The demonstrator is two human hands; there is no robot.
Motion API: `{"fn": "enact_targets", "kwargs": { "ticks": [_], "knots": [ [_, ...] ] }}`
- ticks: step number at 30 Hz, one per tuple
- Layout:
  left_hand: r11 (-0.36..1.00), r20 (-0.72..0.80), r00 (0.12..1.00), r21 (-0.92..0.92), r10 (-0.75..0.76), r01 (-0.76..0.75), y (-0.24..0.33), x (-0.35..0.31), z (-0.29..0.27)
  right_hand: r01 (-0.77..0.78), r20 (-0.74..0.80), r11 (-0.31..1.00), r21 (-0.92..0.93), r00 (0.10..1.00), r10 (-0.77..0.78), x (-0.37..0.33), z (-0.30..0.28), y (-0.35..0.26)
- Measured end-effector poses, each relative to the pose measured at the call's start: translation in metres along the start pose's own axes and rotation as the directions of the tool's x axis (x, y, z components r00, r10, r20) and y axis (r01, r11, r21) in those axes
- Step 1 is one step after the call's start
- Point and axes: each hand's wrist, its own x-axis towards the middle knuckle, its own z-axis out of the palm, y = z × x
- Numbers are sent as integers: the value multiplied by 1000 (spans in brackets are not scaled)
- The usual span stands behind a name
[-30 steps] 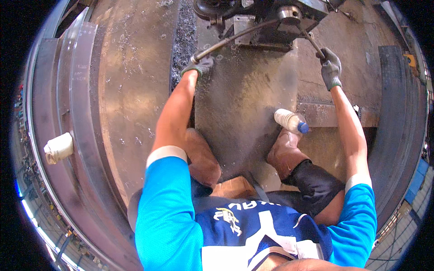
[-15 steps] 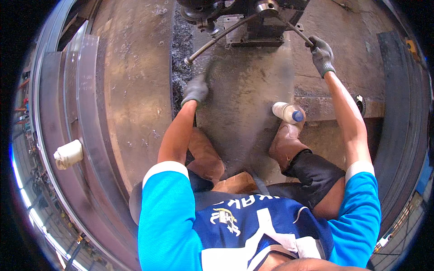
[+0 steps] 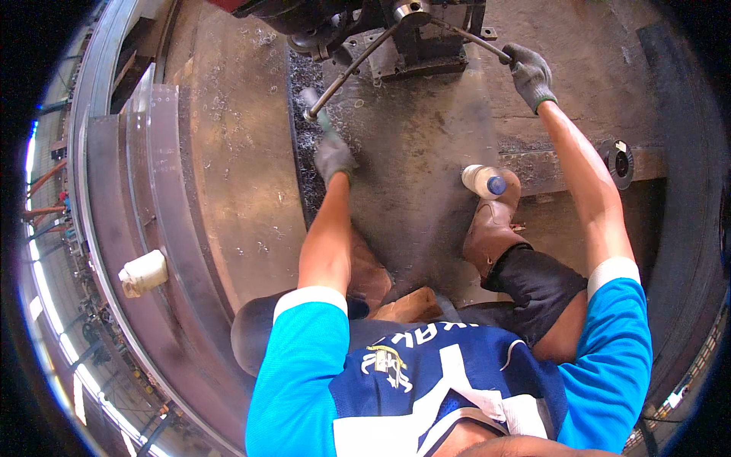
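My right hand, in a grey knit glove, is closed around the end of one metal feed lever of a dark machine. Another lever slants from the same hub down to the left and ends in a round knob. Just below that knob, my gloved left hand is closed on a slim pale-and-green thing, blurred by motion. Its upper end lies behind or beside the knob; I cannot tell which, nor what kind of thing it is.
A bottle with a blue cap lies by my right boot. A dark disc rests on a metal ledge at right. A whitish jug sits on the long steel beams at left. Metal shavings litter a dark strip.
My left hand has moved up toward the knobbed lever, and the slim thing now shows in it. My right hand stays on its lever. The whole view has shifted slightly.
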Motion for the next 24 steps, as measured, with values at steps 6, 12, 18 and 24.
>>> {"fn": "enact_targets", "kwargs": {
  "ticks": [6, 12, 18, 24],
  "knots": [
    [951, -69, 949, -40, -308, 306, -18, -31, 3, 33, -99, 996, 78, 995, -25, -1, 5, -2],
    [339, 58, 998, -939, -15, 60, 22, -24, 2, 1, -12, 1000, 19, 1000, -1, 0, 4, 1],
    [659, -19, 911, -684, 413, -312, 53, 7, 18, 6, -83, 999, 34, 997, -3, -3, 7, 0],
    [840, 139, 949, -513, 282, -175, 12, -11, 19, -66, -31, 993, 102, 997, 69, -2, 1, -4]
  ]
}}
